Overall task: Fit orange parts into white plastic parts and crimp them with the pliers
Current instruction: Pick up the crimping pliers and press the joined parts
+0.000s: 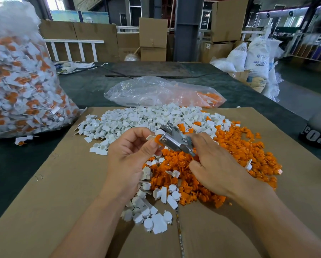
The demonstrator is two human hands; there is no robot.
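White plastic parts point(137, 118): plain white heap. Orange parts point(239, 146): bright orange heap. Pliers point(174, 142): bare silver-grey metal. Held piece point(156, 140): white with orange. Cardboard sheet point(62, 183): plain brown. Table cover point(16, 164): dark green. Large bag point(21, 86): clear film, white-and-orange speckle inside. Flat bag point(146, 90): clear, orange at right end. Sacks point(258, 58): white, blue lettering.
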